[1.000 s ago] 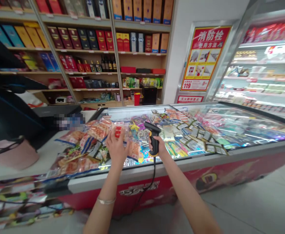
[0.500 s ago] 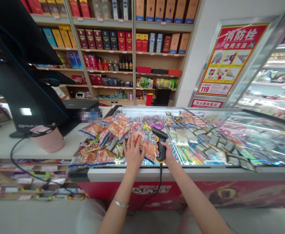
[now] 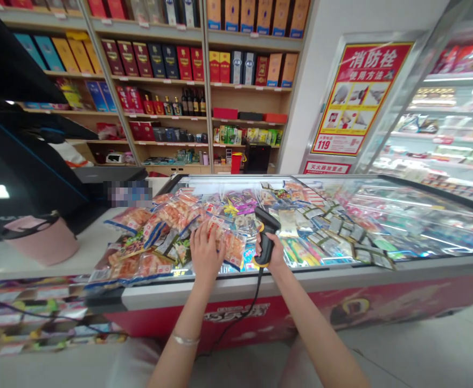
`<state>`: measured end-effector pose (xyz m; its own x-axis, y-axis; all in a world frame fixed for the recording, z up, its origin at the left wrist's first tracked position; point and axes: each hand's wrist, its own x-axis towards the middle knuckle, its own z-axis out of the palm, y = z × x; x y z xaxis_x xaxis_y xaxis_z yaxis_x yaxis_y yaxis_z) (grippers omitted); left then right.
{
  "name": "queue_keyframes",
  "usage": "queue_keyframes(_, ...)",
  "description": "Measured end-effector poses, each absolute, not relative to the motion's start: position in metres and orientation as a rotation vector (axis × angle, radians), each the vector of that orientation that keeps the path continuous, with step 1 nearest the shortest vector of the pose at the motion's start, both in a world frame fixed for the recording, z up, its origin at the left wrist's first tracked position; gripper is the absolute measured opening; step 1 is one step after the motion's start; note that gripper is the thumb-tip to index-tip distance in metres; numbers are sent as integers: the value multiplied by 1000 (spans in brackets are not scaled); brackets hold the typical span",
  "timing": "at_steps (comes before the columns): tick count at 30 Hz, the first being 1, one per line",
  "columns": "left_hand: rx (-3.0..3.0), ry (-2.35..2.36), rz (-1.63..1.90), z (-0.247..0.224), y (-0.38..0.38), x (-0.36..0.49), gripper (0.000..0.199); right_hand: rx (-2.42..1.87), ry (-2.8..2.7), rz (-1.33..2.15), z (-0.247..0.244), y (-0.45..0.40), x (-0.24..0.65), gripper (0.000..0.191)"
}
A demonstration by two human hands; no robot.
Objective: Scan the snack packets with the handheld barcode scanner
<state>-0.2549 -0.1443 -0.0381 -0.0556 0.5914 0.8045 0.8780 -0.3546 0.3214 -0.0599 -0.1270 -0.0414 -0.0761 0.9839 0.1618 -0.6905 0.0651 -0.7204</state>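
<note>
My left hand [image 3: 206, 253] lies with fingers spread on a clear snack packet [image 3: 234, 249] near the freezer's front edge. Wrapped round the handle of a black and yellow barcode scanner [image 3: 265, 240] is my right hand [image 3: 276, 252], just right of that packet. The scanner's head is raised above the packets, and its cable hangs down over the freezer front. Several more orange snack packets [image 3: 133, 265] are piled on the glass to the left. Flat packets with dark edges [image 3: 341, 229] lie spread out on the right.
The chest freezer [image 3: 159, 298] spans the front. At the left, a pink container [image 3: 42, 242] and a black machine [image 3: 14, 161] stand on a white counter [image 3: 93, 242]. Shelves of boxes and bottles [image 3: 204, 32] rise behind. A red notice [image 3: 353, 97] hangs on the wall.
The view has shifted to the right, so the freezer and shelves sit further left. My right hand has drawn the scanner slightly away from my left hand, which stays on the packet.
</note>
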Motion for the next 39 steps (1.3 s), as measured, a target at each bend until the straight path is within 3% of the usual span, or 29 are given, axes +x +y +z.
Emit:
queue_keyframes(10, -2278, -1363, -1532, -1, -119, -142, 42, -578, -758, 1209, -32, -147, 59, 25)
queue_keyframes(16, -2780, -1247, -1614, -5, -87, -44, 48, -674, -610, 1028, -42, -158, 133, 26)
queue_keyframes(20, -3039, -1359, -1519, -26, -67, 6, 52, -703, -524, 944, -47, -159, 165, 28)
queue_keyframes(27, -3087, -1392, -937, -51, -61, 43, 91, -680, -443, 932, -51, -153, 169, 26)
queue_keyframes(32, -3179, -1367, -678, -44, -64, 42, 76, -662, -524, 973, -50, -155, 164, 26)
queue_keyframes(35, -3176, -1399, -788, -38, -61, 37, 72, -667, -564, 999, -49, -157, 163, 25)
queue_keyframes(39, -3000, -1442, -1207, -33, -50, 25, 70, -676, -648, 1068, -49, -159, 163, 25)
